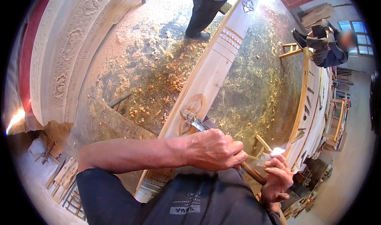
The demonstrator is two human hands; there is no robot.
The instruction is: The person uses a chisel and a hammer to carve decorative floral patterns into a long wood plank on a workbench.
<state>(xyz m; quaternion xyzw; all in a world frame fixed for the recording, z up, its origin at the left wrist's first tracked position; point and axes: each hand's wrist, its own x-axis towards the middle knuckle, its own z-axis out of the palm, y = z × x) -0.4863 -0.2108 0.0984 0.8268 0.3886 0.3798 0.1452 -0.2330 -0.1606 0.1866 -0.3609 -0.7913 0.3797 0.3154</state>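
Note:
A long pale wooden plank (208, 76) runs from the lower middle to the top of the head view. On it is a carved flower (193, 104) with petals outlined in brown. My left hand (216, 150) is closed around a carving chisel, its forearm crossing above the plank. The metal blade of the chisel (199, 125) points at the flower's centre. Its brown wooden handle (253, 173) slopes down to my right hand (277, 176). There, my curled fingers and palm are at the handle's butt end.
Wood shavings (178, 76) litter the floor. A carved panel (73, 50) stands at the left. Another person's leg (206, 14) is by the plank's far side. A seated person (329, 46) is at the right, near a bench (303, 117) with several tools.

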